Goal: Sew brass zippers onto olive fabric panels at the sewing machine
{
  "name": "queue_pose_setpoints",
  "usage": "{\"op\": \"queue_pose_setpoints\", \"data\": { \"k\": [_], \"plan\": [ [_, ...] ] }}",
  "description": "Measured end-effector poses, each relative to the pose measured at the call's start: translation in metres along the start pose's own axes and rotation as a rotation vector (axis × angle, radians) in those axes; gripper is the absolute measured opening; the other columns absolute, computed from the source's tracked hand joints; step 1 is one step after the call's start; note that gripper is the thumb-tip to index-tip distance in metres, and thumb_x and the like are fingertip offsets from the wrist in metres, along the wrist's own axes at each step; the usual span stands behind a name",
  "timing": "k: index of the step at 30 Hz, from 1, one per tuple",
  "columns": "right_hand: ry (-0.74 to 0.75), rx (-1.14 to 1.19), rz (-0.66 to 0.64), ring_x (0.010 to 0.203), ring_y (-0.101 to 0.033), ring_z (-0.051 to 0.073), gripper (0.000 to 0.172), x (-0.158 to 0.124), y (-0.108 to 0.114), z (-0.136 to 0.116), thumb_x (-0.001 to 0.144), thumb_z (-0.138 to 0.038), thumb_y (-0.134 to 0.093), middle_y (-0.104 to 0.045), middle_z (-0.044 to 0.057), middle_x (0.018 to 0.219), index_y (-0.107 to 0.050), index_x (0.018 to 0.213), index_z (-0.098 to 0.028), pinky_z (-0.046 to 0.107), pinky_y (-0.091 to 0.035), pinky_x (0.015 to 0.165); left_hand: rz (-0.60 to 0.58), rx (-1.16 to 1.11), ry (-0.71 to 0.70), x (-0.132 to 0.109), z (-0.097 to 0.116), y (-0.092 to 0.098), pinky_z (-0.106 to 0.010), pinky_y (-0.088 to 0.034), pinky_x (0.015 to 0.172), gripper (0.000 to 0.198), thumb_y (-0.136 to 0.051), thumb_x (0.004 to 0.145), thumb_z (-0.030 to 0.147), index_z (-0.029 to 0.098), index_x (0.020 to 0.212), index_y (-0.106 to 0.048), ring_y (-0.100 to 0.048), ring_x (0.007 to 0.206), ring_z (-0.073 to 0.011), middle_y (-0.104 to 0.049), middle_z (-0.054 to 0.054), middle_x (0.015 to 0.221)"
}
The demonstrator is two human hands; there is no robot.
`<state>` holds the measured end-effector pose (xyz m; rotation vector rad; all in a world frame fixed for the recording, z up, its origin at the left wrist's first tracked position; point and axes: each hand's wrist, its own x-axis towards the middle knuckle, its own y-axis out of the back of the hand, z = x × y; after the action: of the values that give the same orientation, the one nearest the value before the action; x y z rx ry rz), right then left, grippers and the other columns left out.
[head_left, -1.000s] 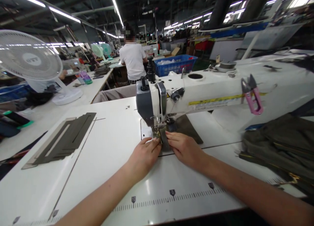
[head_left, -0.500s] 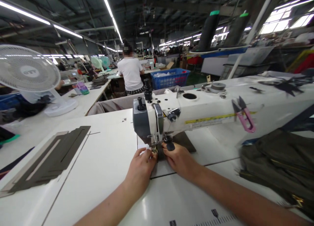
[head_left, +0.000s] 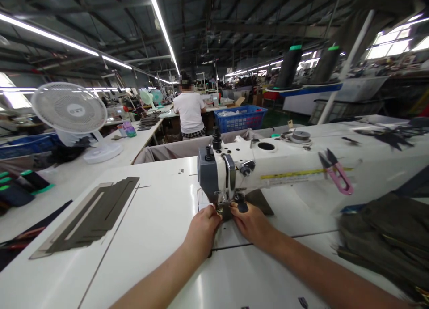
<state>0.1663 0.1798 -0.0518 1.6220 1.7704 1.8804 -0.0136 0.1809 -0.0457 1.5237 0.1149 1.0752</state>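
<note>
A white and grey sewing machine stands in front of me, its needle area just beyond my fingertips. Under its foot lies a dark olive fabric piece, which spreads out to the right behind my right hand. My left hand pinches at the near left edge of the fabric, beside a small brass-coloured part. My right hand is closed on the fabric just right of the foot, its fingertips partly hidden by a black knob. A stack of olive fabric strips rests on the table to the left.
Pink thread snips sit against the machine arm. An olive fabric bundle lies at the right. A white fan and thread cones are at the left. Farther back are a blue basket and a person in white.
The view has tilted up and shifted left, so everything sits lower and farther right. My left fingers look more curled in. Both hands stay at the fabric by the foot.
</note>
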Motion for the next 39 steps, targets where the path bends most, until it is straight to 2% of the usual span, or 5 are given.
{"op": "queue_pose_setpoints", "data": {
  "k": [17, 25, 29, 36, 39],
  "plan": [
    [-0.055, 0.003, -0.046, 0.076, -0.062, 0.02, 0.027, 0.002, -0.006, 0.004, 0.076, -0.009, -0.037, -0.066, 0.008, 0.075, -0.062, 0.075, -0.017, 0.029, -0.047, 0.074, -0.034, -0.01, 0.066, 0.002, -0.005, -0.005, -0.024, -0.047, 0.059, 0.018, -0.049, 0.084, 0.012, 0.016, 0.074, -0.065, -0.056, 0.067, -0.0153, -0.057, -0.004, 0.076],
    [-0.066, -0.025, -0.018, 0.067, -0.061, 0.019, 0.026, 0.005, -0.008, 0.005, 0.072, -0.006, -0.038, -0.066, 0.006, 0.07, -0.062, 0.07, -0.017, 0.027, -0.046, 0.065, 0.035, -0.035, 0.054, 0.004, -0.004, -0.006, -0.023, -0.046, 0.057, 0.024, -0.046, 0.086, 0.014, 0.016, 0.07, -0.063, -0.054, 0.065, -0.0147, -0.055, -0.004, 0.072],
    [-0.065, -0.031, 0.008, 0.069, -0.061, 0.019, 0.026, 0.004, -0.008, 0.003, 0.07, -0.005, -0.039, -0.066, 0.007, 0.073, -0.062, 0.069, -0.017, 0.027, -0.046, 0.068, 0.031, -0.038, 0.063, 0.003, -0.005, -0.007, -0.023, -0.045, 0.057, 0.023, -0.045, 0.085, 0.013, 0.017, 0.071, -0.063, -0.054, 0.064, -0.0141, -0.055, -0.003, 0.072],
    [-0.122, -0.037, -0.057, 0.074, -0.061, 0.018, 0.025, 0.007, -0.009, 0.002, 0.069, -0.004, -0.042, -0.066, 0.005, 0.074, -0.063, 0.074, -0.017, 0.026, -0.046, 0.072, -0.006, -0.072, 0.059, 0.001, -0.006, -0.004, -0.024, -0.047, 0.06, 0.02, -0.046, 0.083, 0.011, 0.017, 0.075, -0.063, -0.057, 0.07, -0.0164, -0.057, -0.005, 0.077],
    [-0.189, -0.068, -0.04, 0.08, -0.061, 0.02, 0.022, 0.011, -0.005, 0.002, 0.072, -0.007, -0.045, -0.066, 0.008, 0.08, -0.064, 0.079, -0.015, 0.031, -0.045, 0.081, -0.007, -0.053, 0.033, 0.0, -0.003, 0.003, -0.027, -0.049, 0.065, 0.022, -0.044, 0.083, 0.009, 0.018, 0.08, -0.064, -0.058, 0.075, -0.018, -0.058, -0.006, 0.081]
  ]
}}
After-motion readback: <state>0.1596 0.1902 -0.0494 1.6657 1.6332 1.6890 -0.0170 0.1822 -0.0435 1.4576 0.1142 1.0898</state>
